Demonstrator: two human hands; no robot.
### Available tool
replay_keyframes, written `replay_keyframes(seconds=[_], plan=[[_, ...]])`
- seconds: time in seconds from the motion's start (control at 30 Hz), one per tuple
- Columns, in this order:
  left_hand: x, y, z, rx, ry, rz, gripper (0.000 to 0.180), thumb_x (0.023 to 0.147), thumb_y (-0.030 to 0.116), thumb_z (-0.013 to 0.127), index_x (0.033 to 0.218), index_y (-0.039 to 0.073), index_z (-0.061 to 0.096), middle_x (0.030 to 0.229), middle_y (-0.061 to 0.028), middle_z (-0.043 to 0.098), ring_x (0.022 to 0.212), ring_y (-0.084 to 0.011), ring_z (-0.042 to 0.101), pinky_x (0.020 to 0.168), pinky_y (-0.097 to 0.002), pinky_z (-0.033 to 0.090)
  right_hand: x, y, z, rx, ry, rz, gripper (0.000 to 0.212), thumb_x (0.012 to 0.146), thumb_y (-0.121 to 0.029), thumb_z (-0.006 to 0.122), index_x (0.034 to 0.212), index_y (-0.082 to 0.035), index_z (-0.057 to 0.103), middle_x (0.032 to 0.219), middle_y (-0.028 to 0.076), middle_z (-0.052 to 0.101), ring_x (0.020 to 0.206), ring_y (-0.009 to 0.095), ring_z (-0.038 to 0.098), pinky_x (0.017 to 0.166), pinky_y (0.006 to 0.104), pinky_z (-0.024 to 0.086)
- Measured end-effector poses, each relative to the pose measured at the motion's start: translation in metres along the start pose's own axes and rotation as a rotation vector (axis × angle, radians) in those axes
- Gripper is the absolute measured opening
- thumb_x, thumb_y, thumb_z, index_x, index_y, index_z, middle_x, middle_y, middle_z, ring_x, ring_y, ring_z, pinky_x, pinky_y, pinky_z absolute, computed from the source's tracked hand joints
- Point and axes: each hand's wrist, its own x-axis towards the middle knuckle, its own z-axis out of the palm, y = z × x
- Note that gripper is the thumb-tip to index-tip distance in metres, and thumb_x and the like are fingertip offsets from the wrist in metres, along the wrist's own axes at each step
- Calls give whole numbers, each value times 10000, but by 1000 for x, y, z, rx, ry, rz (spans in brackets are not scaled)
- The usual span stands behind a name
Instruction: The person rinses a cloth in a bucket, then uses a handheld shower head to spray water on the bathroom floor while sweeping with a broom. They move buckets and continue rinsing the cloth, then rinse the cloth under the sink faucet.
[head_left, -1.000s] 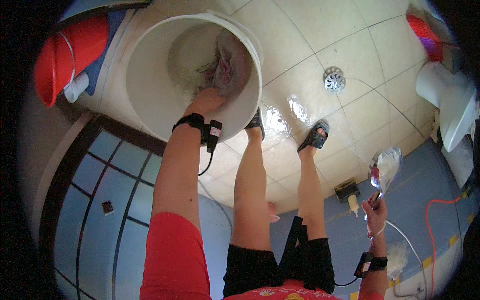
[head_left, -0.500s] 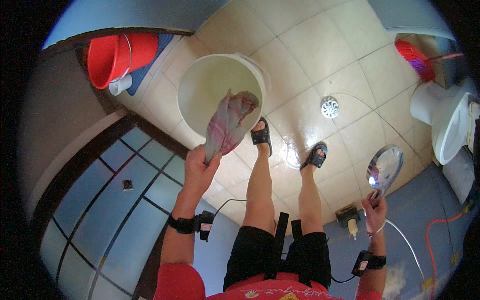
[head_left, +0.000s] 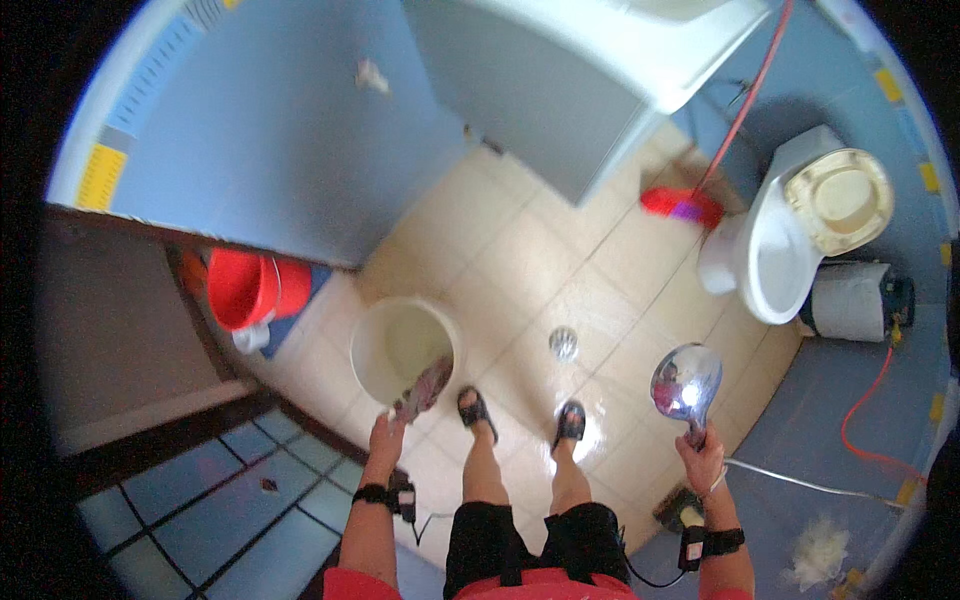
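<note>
My left hand (head_left: 386, 440) is closed around one end of a crumpled grey and pinkish cloth (head_left: 428, 386). The cloth's far end reaches over the near rim of a large whitish bucket (head_left: 366, 338), which stands on the tiles in front of my left foot. Pale liquid seems to lie inside the bucket. Over on the right, my right hand (head_left: 704, 464) grips the handle of a chrome shower head (head_left: 686, 378), its round shiny side facing up. A silvery hose (head_left: 812, 483) trails from near that hand to the right wall. Whether water flows cannot be seen.
At the left stand a red bucket (head_left: 232, 292) and a white cup (head_left: 250, 340). A floor drain (head_left: 563, 344) sits ahead of my feet. Far right are a toilet (head_left: 782, 268) and a red broom (head_left: 682, 206). A white washbasin (head_left: 690, 60) juts out at the top.
My head view has tilted up, so the washbasin and more wall show. The shower head has turned to show its broad round side. Both hands keep their holds.
</note>
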Motion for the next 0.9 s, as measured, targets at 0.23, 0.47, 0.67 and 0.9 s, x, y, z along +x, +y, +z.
replay_keyframes(seconds=[0.23, 0.47, 0.67, 0.9], plan=[[-33, 13, -52, -125, -7, 30, 257, 763, 188, 588, 963, 26, 585, 893, -154, 621, 842, -283, 590, 765, -343, 463, 9, -2, -112, 176, 108, -266, 186, 713, -42, 637, 792, -21, 470, 579, 39, 444, 542, 119, 429, 501, 291, 379], [-93, 37, -27, -202, -98, 32, 282, 747, 234, 609, 928, 19, 604, 895, -168, 624, 838, -295, 599, 769, -361, 471, -8, -32, -206, 265, 232, -351, 144, 725, -42, 619, 740, -31, 476, 571, 2, 430, 542, 84, 399, 496, 265, 362], [-147, 90, -4, -29, -211, 44, 307, 761, 247, 586, 960, 13, 595, 905, -169, 623, 853, -295, 598, 779, -355, 470, -9, -73, -257, 469, 216, -477, 120, 745, -9, 598, 742, -57, 488, 614, -75, 387, 569, 43, 351, 512, 206, 324], [-186, 85, -24, -332, -165, -178, 237, 779, 183, 563, 938, 8, 584, 903, -128, 618, 790, -210, 605, 599, -345, 509, -8, -90, -296, 477, 260, -646, 110, 735, -11, 594, 740, -61, 496, 635, -61, 436, 588, 42, 385, 530, 203, 311]])
